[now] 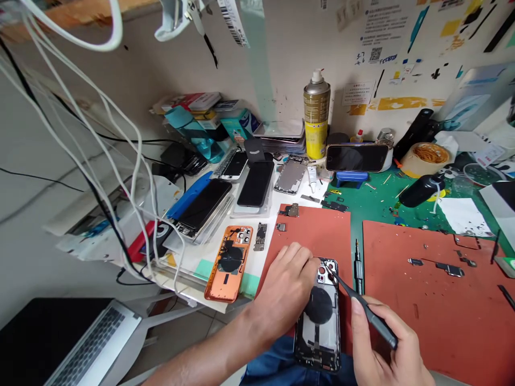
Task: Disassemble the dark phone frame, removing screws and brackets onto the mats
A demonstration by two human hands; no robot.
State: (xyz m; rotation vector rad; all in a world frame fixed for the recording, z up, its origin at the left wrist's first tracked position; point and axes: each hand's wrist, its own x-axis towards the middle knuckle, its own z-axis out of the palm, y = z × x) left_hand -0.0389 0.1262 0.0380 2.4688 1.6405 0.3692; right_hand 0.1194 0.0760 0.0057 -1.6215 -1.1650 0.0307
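Note:
An opened phone housing (326,329) with a dark round pad inside lies near the front edge of the orange mat, its camera openings at the far end. My left hand (292,276) is closed at its upper left edge, fingers curled and their tips partly hidden. In my right hand (386,338) is a pair of black tweezers (368,311), gripped between thumb and fingers. Their tip reaches the camera openings. A screwdriver (358,268) lies just right of the housing.
An orange phone housing (226,279) and a circuit board (260,237) lie to the left. Small parts dot the right-hand mat (434,316). Behind stand a spray can (316,118) and a propped phone (357,157). White cables (139,155) hang at left, above a laptop (92,343).

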